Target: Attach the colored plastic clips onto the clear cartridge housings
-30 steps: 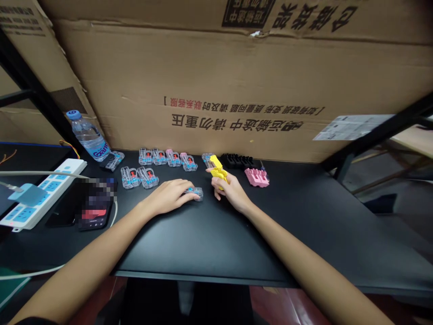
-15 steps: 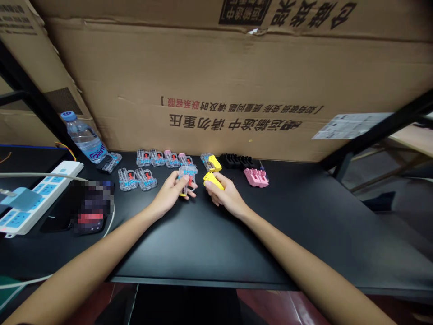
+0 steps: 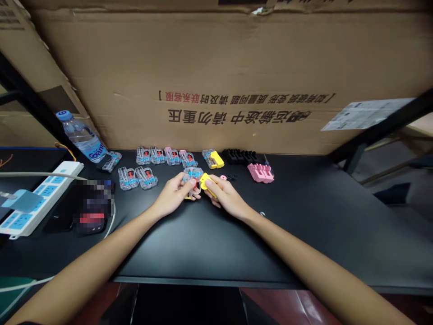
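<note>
My left hand (image 3: pixel 173 194) is closed on a small clear plastic toy pistol (image 3: pixel 193 173) with blue and red parts inside. A yellow bit shows at its lower end. Close against it, my right hand (image 3: pixel 229 195) pinches a yellow plastic piece (image 3: pixel 204 179), its lower part covered by my fingers. The yellow piece meets or nearly meets the pistol's right side; whether they touch I cannot tell. Just behind my hands lies another clear pistol with a yellow part (image 3: pixel 215 159). A small pink ring (image 3: pixel 223 177) and tiny black pieces (image 3: pixel 231 177) lie beyond my right hand.
Several clear pistols (image 3: pixel 147 178) stand to the left. Black slotted pieces (image 3: pixel 240 156) and a pink slotted piece (image 3: pixel 260 173) sit at the back right. A water bottle (image 3: pixel 84 137), power strip (image 3: pixel 43 194) and cable occupy the left. A cardboard sheet (image 3: pixel 209 58) walls the back.
My left hand has shifted slightly right with the clear pistol. The yellow piece in my right hand has turned and come up close to it.
</note>
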`<state>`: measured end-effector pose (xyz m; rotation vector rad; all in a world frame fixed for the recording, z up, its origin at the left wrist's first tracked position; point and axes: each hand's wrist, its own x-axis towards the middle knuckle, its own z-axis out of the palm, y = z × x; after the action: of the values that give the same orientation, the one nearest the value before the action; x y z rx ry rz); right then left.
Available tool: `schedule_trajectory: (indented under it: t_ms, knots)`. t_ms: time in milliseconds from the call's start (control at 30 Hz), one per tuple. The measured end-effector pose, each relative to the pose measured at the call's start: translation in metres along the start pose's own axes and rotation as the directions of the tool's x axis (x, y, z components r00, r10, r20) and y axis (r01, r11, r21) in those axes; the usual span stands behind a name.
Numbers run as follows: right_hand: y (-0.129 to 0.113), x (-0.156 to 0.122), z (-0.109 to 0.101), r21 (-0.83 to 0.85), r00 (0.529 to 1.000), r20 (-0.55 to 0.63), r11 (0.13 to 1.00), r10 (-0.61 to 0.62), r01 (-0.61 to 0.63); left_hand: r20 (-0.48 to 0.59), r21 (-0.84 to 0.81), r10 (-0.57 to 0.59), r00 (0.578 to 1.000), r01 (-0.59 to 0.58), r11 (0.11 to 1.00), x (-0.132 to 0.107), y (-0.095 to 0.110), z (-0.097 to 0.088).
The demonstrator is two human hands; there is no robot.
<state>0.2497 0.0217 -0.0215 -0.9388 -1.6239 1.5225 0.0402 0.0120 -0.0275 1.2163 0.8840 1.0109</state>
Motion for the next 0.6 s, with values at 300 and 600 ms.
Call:
schedule_trajectory:
  t_ms: [300,600]
  knots:
    - [0.0018,-0.0013,0.0037,-0.011,0.998,-0.054,1.000,-0.027,0.027,0.005,0.142,0.037,0.999,-0.037,0.989,-0.0059,0.0031,0.0068]
    - [0.0007,-0.0042,0.0049,-0.025,0.998,-0.022,0.998,-0.054,0.053,0.098,0.167,0.021,0.995,-0.037,0.985,-0.0070,0.0070,0.0060]
